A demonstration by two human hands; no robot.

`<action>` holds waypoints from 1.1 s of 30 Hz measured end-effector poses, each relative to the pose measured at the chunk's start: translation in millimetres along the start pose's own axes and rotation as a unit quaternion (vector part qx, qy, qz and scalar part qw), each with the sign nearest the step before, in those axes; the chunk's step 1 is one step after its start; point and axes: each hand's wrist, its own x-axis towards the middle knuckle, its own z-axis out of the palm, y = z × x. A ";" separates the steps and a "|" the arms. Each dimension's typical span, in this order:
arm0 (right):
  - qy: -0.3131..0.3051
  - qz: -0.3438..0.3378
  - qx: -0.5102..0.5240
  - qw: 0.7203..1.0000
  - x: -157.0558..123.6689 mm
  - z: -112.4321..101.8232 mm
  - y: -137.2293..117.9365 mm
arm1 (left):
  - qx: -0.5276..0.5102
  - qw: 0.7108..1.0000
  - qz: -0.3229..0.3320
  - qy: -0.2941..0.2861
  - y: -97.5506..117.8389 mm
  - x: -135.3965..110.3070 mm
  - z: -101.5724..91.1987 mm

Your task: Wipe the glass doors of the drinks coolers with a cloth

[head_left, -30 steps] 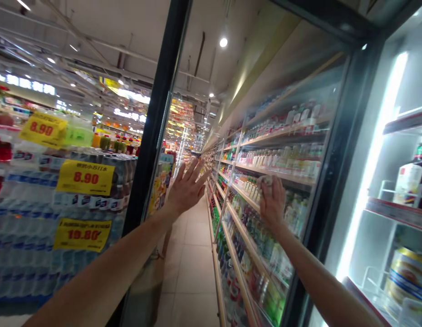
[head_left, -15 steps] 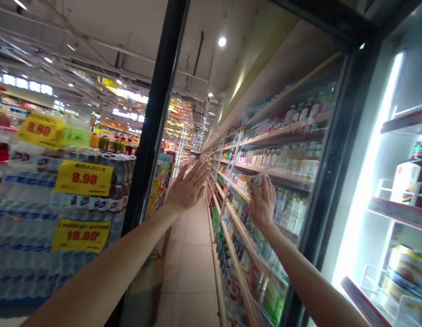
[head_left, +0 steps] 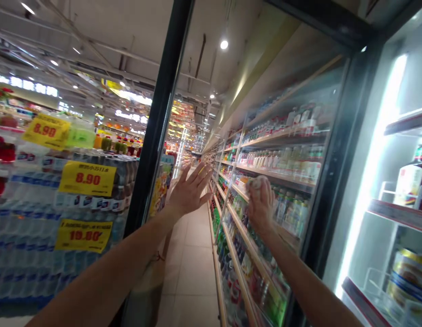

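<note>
A glass door (head_left: 162, 104) with a black frame stands open in front of me. My left hand (head_left: 188, 193) lies spread on or close to the glass, its fingers apart and nothing in it. To its right, my right hand (head_left: 261, 212) is at the glass, closed over a pale, crumpled cloth (head_left: 255, 184). The cloth shows above and between the fingers, partly covered by them and slightly blurred. Shelves of bottles and cans appear in the glass behind both hands.
At right, a lit cooler holds a dark bottle (head_left: 410, 181) and gold-topped cans (head_left: 406, 277) on wire-edged shelves (head_left: 398, 213). Stacked packs of water bottles (head_left: 23, 236) with yellow price signs (head_left: 87, 178) stand at left. A tiled floor (head_left: 193, 272) shows in the glass.
My right hand and the cloth have shifted very slightly on the glass. My left hand stays spread in nearly the same place. The view has shifted slightly.
</note>
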 end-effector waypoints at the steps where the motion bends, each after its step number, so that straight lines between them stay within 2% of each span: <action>1: -0.023 -0.063 0.008 0.998 -3.9 0.4 -8.1 | 0.000 1.000 0.001 -0.003 0.8 -0.6 0.5; 2: -0.035 -0.100 0.011 0.994 -9.2 -0.6 -9.3 | 0.001 1.000 0.001 -0.006 2.0 -1.3 1.0; 3: -0.036 -0.105 0.008 0.994 -15.0 -2.7 -3.6 | 0.003 1.000 -0.002 -0.009 3.7 -2.0 1.2; 4: -0.027 -0.079 -0.001 0.997 -20.6 -5.6 7.8 | 0.005 1.000 -0.007 -0.014 5.7 -2.6 1.3; 6: 0.002 0.041 -0.025 0.999 -27.4 -11.9 39.2 | 0.009 0.999 -0.018 -0.025 9.9 -3.4 1.1; 8: 0.043 0.197 -0.042 0.978 -26.2 -15.9 64.1 | 0.012 0.999 -0.027 -0.033 12.8 -3.9 1.1; 10: 0.080 0.299 -0.046 0.950 -19.1 -16.1 66.7 | 0.011 0.999 -0.030 -0.034 13.7 -4.1 1.7; 11: 0.084 0.306 -0.044 0.947 -15.2 -14.8 58.8 | 0.009 0.999 -0.030 -0.031 13.5 -4.3 2.3; 12: 0.077 0.280 -0.038 0.956 -12.1 -12.8 46.4 | 0.006 0.999 -0.030 -0.028 13.1 -4.5 2.9; 13: 0.057 0.227 -0.028 0.972 -10.3 -10.5 32.0 | 0.002 0.999 -0.030 -0.023 12.6 -4.8 3.6; 15: 0.001 0.082 -0.003 0.997 -12.1 -7.0 7.5 | -0.003 0.999 -0.029 -0.015 12.1 -5.4 4.6; 17: -0.037 -0.009 0.003 0.999 -20.0 -7.5 3.5 | -0.004 0.999 -0.032 -0.010 12.7 -6.3 4.9; 18: -0.041 -0.011 -0.002 0.999 -25.0 -9.5 11.4 | -0.003 0.999 -0.034 -0.010 13.4 -6.7 4.8; 19: -0.033 0.020 -0.012 0.999 -29.9 -12.3 24.9 | -0.002 0.999 -0.036 -0.010 14.2 -7.1 4.6; 20: -0.013 0.082 -0.024 0.996 -34.0 -15.5 42.1 | -0.001 0.999 -0.037 -0.009 15.0 -7.4 4.3; 23: 0.072 0.285 -0.057 0.954 -37.3 -22.5 88.6 | -0.001 0.999 -0.036 -0.003 16.5 -7.7 3.3; 25: 0.097 0.331 -0.065 0.937 -33.6 -21.8 92.9 | 0.004 0.999 -0.033 0.003 16.4 -7.6 2.9; 27: 0.075 0.275 -0.049 0.957 -29.8 -17.2 70.7 | 0.013 0.999 -0.029 0.008 15.6 -7.5 2.9; 29: 0.038 0.158 -0.022 0.986 -29.4 -11.7 36.1 | 0.021 0.999 -0.025 0.013 14.6 -7.7 3.8; 31: 0.001 0.036 0.002 0.999 -33.5 -8.8 10.2 | 0.021 0.999 -0.025 0.014 14.1 -8.4 5.3; 33: -0.023 -0.015 0.008 1.000 -40.9 -10.1 8.0 | 0.016 0.999 -0.031 0.014 14.7 -9.3 7.1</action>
